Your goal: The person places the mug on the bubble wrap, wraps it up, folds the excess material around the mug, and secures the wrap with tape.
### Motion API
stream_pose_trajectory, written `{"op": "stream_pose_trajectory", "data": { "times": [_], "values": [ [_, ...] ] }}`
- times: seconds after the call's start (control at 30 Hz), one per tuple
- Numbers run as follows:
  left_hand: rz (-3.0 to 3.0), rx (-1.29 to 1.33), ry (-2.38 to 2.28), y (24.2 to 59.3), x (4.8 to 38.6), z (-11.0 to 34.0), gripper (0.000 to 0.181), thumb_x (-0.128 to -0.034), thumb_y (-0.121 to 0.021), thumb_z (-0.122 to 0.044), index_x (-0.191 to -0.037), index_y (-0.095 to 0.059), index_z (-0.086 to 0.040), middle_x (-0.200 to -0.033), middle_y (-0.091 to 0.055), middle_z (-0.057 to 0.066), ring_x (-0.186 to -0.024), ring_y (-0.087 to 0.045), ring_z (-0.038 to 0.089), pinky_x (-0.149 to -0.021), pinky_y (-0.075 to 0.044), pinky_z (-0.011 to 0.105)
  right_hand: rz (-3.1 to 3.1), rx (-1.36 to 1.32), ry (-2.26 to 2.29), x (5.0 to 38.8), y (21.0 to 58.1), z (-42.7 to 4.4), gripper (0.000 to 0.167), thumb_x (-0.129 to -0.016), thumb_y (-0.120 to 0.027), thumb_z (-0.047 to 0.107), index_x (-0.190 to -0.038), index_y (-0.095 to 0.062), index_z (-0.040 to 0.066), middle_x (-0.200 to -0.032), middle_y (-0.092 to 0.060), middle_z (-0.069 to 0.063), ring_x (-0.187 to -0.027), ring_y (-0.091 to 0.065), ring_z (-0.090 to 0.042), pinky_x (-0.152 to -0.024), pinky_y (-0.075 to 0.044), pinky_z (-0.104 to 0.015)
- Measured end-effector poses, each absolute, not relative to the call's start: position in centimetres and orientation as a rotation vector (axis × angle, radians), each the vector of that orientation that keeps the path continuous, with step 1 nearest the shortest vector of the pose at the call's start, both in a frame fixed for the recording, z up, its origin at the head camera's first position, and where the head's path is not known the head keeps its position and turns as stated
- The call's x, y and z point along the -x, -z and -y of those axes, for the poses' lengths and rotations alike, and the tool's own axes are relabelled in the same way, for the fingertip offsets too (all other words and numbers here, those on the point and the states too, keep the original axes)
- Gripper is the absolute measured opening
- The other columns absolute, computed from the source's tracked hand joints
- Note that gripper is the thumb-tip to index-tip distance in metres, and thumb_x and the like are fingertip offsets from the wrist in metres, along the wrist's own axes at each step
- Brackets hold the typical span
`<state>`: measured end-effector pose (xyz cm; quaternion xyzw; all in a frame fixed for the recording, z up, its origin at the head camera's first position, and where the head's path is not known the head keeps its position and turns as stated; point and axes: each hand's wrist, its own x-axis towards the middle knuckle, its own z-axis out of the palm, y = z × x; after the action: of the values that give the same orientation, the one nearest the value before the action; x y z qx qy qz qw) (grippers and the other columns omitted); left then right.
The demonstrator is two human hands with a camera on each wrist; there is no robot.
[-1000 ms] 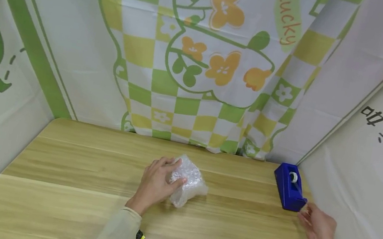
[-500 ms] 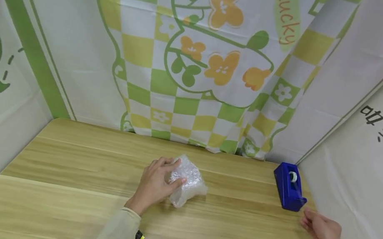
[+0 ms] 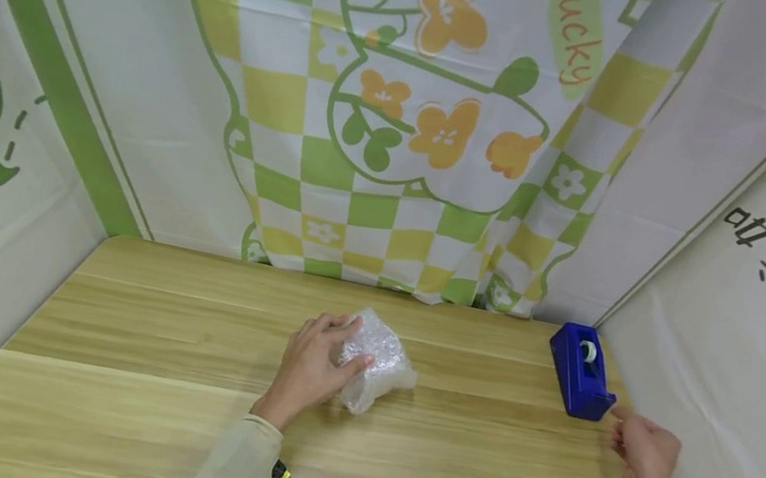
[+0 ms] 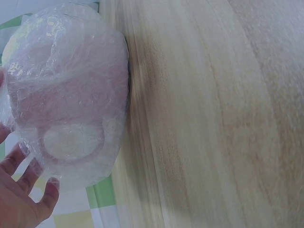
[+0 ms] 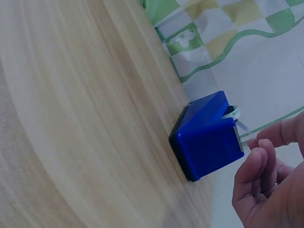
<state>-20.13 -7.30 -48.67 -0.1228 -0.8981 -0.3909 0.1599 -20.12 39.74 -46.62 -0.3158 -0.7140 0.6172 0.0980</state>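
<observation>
A pinkish mug in clear bubble wrap [image 3: 377, 365] rests on the table, its handle showing through the wrap [image 4: 71, 90] in the left wrist view. My left hand [image 3: 312, 367] grips it from the left, thumb and fingers spread around the near side. At the far right stands a blue tape dispenser [image 3: 581, 372] with a small white-cored roll [image 5: 232, 113]. My right hand [image 3: 647, 454] is at the dispenser's cutter end. Its thumb and index finger pinch the end of a clear tape strip [image 5: 243, 127], partly hard to see, which runs from the roll over the toothed edge.
The wooden table [image 3: 146, 335] ends at a patterned cloth backdrop [image 3: 387, 214] behind. White printed walls stand on both sides; the right wall [image 3: 748, 376] is close beside my right hand and the dispenser.
My right hand drew slightly away from the dispenser, down and to the right, then came back up close to its cutter. The left hand and the wrapped mug have stayed in place.
</observation>
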Motion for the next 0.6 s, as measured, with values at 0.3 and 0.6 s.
{"op": "stream_pose_trajectory", "data": {
  "times": [0.3,0.6],
  "values": [
    [2.581,0.333,1.128,48.4,20.1,7.3,0.063,-0.0875,-0.078,-0.042,-0.139,-0.062,-0.010,-0.140,-0.059,0.015,-0.121,-0.055,0.036,-0.100,-0.041,0.061,2.126,1.031,-1.844,20.8,48.0,-40.6,0.030,-0.093,-0.074,0.019,-0.063,-0.068,0.014,-0.056,-0.054,0.006,-0.054,-0.048,-0.007,-0.049,-0.046,-0.023],
    [2.577,0.338,1.134,48.6,20.0,7.2,0.062,-0.0880,-0.077,-0.042,-0.139,-0.061,-0.010,-0.139,-0.059,0.015,-0.122,-0.054,0.037,-0.100,-0.041,0.062,1.934,1.093,-1.968,21.3,49.0,-40.3,0.018,-0.091,-0.076,0.016,-0.084,-0.061,0.008,-0.059,-0.054,0.005,-0.053,-0.049,-0.006,-0.047,-0.045,-0.023]
  ]
}}
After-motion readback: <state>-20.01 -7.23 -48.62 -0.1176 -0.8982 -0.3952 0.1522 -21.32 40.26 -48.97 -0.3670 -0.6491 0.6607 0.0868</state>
